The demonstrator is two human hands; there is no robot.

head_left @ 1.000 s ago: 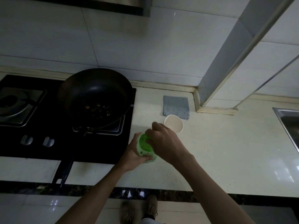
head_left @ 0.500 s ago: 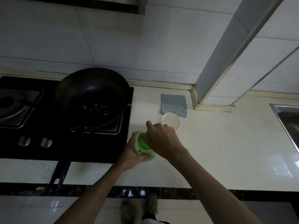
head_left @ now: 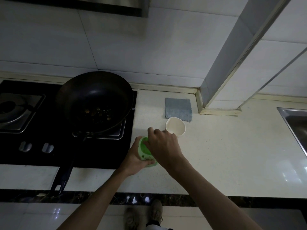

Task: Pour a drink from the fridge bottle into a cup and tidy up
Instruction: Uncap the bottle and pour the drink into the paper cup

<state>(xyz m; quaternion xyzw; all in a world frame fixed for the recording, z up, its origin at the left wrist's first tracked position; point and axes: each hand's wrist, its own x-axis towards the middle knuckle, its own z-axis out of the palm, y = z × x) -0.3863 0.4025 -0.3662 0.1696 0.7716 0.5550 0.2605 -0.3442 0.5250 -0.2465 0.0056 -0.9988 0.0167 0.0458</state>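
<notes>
A green bottle (head_left: 144,151) stands upright on the pale counter (head_left: 224,155), just right of the stove. My left hand (head_left: 135,157) grips its body from the left. My right hand (head_left: 163,145) is curled over the bottle's top and hides the cap. A white paper cup (head_left: 175,126) stands open just behind and to the right of my right hand; its inside looks pale, and I cannot make out any liquid in it.
A black wok (head_left: 94,100) with dark food bits sits on the black gas stove (head_left: 33,146), its handle pointing toward the counter's front edge. A folded grey cloth (head_left: 178,109) lies behind the cup. A steel sink (head_left: 295,123) is at the far right.
Both hands stay on the bottle in the same spot. My right hand has shifted slightly on the bottle's top, as if turning. The view has drifted a little.
</notes>
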